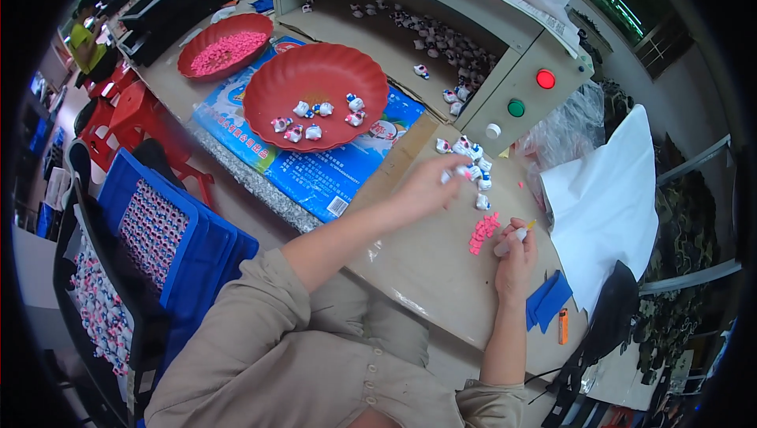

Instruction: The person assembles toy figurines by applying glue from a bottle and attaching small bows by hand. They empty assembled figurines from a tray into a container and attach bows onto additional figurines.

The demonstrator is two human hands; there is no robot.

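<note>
My left hand (427,187) is closed at the fingertips on a small white figurine (460,173), partly hidden and slightly blurred. Just past it, a cluster of white, blue and pink figurines (471,150) sits on the tan worktop (410,258). A single figurine (483,202) stands nearer to me. My right hand (516,266) grips a small whitish squeeze bottle (505,246) with a thin yellow tip, pointing up to the right. Between the hands lies a patch of small bright pink pieces (482,232).
A red scalloped tray (315,65) holds several figurines; a red bowl (183,61) holds pink pieces. Figurines fill the opening of a grey machine (512,73) with buttons. Blue crates (213,247) stand at left. White sheet (603,199), blue cloth (548,302) and orange lighter (563,326) lie right.
</note>
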